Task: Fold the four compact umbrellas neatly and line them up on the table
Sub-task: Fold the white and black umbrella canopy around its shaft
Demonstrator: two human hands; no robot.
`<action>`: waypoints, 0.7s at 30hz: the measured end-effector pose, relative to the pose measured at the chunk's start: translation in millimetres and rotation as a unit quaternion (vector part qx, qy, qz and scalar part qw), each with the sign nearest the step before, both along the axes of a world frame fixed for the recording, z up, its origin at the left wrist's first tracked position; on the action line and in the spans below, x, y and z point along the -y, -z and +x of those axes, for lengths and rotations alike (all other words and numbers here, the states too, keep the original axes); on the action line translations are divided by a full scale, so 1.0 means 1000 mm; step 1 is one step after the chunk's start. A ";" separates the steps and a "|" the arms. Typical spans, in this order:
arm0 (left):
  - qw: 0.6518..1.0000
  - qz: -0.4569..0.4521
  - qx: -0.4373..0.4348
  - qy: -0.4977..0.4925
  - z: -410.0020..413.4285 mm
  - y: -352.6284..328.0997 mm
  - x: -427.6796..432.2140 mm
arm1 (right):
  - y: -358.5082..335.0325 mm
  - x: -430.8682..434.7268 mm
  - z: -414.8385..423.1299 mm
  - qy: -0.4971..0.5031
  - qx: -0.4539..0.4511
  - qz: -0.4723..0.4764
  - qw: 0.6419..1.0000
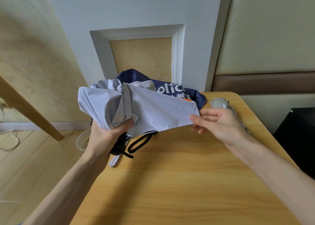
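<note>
I hold a pale grey compact umbrella (119, 105) above the left end of the wooden table (179, 182). My left hand (105, 136) grips its bunched canopy near the black handle (119, 148), from which a black wrist strap hangs. My right hand (216, 120) pinches the corner of one canopy panel and pulls it flat to the right. Behind it lies a navy umbrella (170, 88) with white and orange lettering, partly hidden. A grey-green umbrella (219, 102) lies at the far right, mostly behind my right hand.
The table's far edge meets a white panelled wall (136, 37). A wooden leg (30, 112) slants at the left over the pale floor, where a clear round container (81, 141) and white cables (10, 139) lie. A black box (298, 139) stands right of the table.
</note>
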State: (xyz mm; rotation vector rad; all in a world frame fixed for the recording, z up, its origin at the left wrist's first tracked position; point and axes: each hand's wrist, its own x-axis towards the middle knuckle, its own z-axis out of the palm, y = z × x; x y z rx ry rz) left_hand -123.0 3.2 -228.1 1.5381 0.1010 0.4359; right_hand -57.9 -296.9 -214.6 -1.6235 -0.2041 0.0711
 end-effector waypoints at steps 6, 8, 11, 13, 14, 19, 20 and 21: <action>1.000 0.006 -0.005 0.013 0.000 0.001 0.002 | -0.004 0.002 -0.001 -0.078 0.017 -0.068 0.994; 0.999 0.028 -0.008 0.021 0.000 0.002 0.003 | -0.003 0.001 -0.001 -0.042 0.040 -0.063 0.996; 0.999 0.041 -0.012 0.024 0.001 0.007 0.005 | 0.002 0.002 0.002 0.019 0.065 -0.036 0.997; 0.999 0.040 -0.016 0.020 0.002 0.008 0.006 | 0.001 0.003 0.003 0.014 0.067 -0.036 0.997; 0.999 0.035 -0.017 0.017 0.002 0.009 0.007 | 0.000 0.002 0.003 0.008 0.066 -0.035 0.997; 0.999 0.035 -0.023 0.018 0.001 0.010 0.005 | -0.004 0.003 0.006 0.020 0.032 -0.044 0.998; 0.999 0.038 -0.023 0.016 0.001 0.009 0.006 | -0.004 0.003 0.004 0.018 0.036 -0.050 0.998; 0.999 0.040 -0.020 0.012 0.001 0.009 0.007 | -0.002 0.004 0.005 0.012 0.049 -0.052 0.997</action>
